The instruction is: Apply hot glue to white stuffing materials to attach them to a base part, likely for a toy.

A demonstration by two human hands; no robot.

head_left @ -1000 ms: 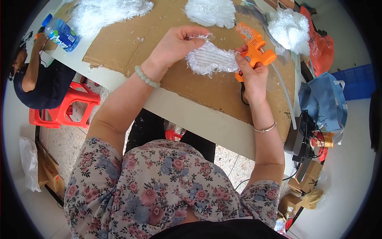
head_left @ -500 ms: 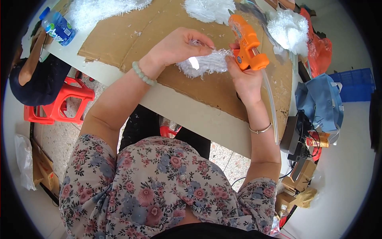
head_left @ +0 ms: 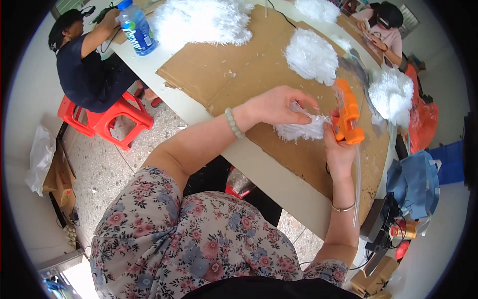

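Left hand (head_left: 286, 105): curled at white fringed fabric piece (head_left: 301, 131), grip unclear | right hand (head_left: 341, 153): gripping orange plastic glue gun (head_left: 352, 115) | piece: seems unfinished, done part unclear

Holds both arms (head_left: 199, 142) bent toward the far side, curling the left hand (head_left: 279, 106) rightward and closing the right hand (head_left: 340, 152).

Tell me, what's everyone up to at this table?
The person in the flowered top holds an orange glue gun in the right hand. The left hand is at a small white fringed piece, over cardboard on the table; how firmly it grips is unclear. More white fluffy pieces lie around. One other person sits at the left, another at the far right.
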